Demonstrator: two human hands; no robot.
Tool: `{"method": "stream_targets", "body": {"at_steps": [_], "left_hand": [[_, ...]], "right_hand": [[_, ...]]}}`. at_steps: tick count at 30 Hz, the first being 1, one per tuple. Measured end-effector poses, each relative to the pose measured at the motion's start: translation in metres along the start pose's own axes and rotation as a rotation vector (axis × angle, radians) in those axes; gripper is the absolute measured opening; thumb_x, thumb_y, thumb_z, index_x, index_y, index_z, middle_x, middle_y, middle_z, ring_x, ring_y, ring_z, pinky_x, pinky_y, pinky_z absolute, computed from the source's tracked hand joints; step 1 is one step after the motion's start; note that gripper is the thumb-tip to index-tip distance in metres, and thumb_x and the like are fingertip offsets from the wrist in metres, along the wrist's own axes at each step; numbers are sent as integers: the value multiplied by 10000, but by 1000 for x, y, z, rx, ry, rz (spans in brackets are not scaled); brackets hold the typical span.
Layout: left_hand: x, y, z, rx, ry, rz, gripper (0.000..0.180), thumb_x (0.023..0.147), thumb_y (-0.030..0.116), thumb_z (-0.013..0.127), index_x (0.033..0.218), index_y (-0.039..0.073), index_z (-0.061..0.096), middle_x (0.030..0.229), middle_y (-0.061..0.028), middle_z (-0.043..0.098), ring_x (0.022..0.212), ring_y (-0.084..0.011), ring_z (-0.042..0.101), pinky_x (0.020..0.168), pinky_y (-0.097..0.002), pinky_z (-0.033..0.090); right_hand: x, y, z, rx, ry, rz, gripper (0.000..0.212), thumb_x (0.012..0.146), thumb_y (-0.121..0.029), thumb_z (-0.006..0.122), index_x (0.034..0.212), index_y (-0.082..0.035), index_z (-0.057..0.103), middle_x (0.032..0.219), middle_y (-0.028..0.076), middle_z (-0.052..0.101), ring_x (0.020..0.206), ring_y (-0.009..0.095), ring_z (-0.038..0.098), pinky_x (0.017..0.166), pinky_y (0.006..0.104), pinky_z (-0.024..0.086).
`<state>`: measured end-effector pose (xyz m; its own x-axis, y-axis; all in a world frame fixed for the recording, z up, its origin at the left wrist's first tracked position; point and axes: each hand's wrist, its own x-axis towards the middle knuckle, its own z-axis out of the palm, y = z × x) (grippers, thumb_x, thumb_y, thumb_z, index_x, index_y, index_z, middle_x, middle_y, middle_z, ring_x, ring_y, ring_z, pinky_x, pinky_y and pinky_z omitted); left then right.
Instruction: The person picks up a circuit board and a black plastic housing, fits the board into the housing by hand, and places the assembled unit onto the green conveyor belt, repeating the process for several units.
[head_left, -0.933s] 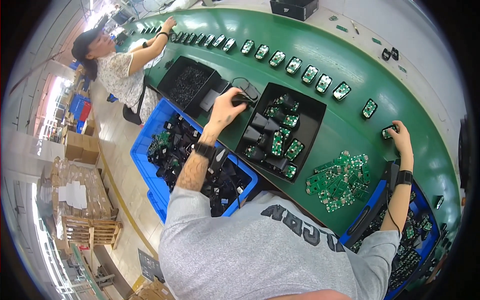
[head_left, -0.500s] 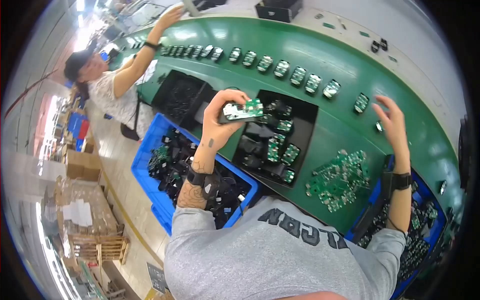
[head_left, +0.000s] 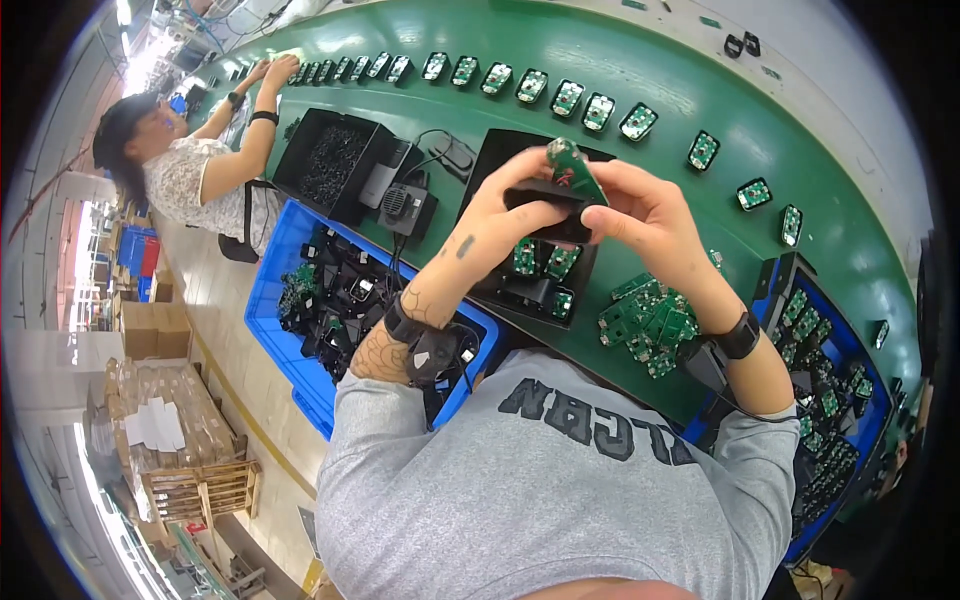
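In front of my chest, my left hand point(head_left: 500, 215) closes round a black plastic housing point(head_left: 530, 193). A green circuit board point(head_left: 570, 168) stands tilted up from the housing, its lower end hidden by the fingers. My right hand point(head_left: 655, 222) grips this board with its fingers, its thumb against the housing's edge. Below both hands lies a black tray point(head_left: 482, 165) with several boards in dark housings. To the right of the tray, a heap of loose green circuit boards point(head_left: 655, 318) rests on the green table point(head_left: 420, 115).
Board-filled housings point(head_left: 533, 85) form a long row across the table. A blue crate point(head_left: 275, 335) of black parts stands at left, another blue crate point(head_left: 870, 430) at right. A black box point(head_left: 300, 160) and a small fan-like device point(head_left: 405, 207) sit near a co-worker point(head_left: 205, 170).
My right hand has come in from the right and joined my left hand. The board, earlier flat on the housing, is now tilted up. The co-worker's raised arm has come down to the row.
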<state>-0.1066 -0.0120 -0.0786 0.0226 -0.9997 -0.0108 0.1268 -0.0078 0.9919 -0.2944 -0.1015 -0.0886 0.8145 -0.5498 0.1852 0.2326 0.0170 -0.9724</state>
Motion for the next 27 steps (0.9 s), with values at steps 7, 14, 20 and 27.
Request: {"method": "stream_targets", "body": {"at_steps": [7, 14, 20, 27], "left_hand": [[-19, -28, 12, -82, 62, -31, 317, 834, 26, 581, 1151, 26, 594, 1039, -38, 620, 977, -116, 603, 882, -265, 492], [-33, -17, 23, -86, -12, -164, 303, 843, 124, 549, 1120, 2, 572, 1031, -90, 634, 804, -183, 675, 652, -293, 591], [-39, -23, 14, -311, -95, -242, 253, 924, 188, 507, 1084, 8, 584, 974, -136, 643, 858, -251, 697, 654, -332, 589], [-40, -26, 19, -325, -66, -308, 327, 884, 40, 515, 1203, -11, 567, 1073, -154, 655, 976, -250, 682, 673, -334, 609]], "right_hand": [[-17, 9, -1, -230, 185, -50, 260, 907, -39, 625, 1161, 13, 642, 930, 73, 642, 705, 130, 647, 624, 261, 528], [-25, 25, -13, -1132, 245, -695, 392, 730, 60, 706, 1109, -33, 668, 843, 88, 631, 677, 221, 630, 602, 319, 513], [-32, 23, -21, -1281, 209, -822, 433, 693, 44, 723, 1116, -31, 674, 887, 64, 639, 719, 207, 635, 634, 328, 531], [-34, 9, -36, -1255, 185, -982, 381, 644, 40, 730, 1021, -8, 706, 1055, 92, 673, 825, 227, 673, 671, 313, 545]]}}
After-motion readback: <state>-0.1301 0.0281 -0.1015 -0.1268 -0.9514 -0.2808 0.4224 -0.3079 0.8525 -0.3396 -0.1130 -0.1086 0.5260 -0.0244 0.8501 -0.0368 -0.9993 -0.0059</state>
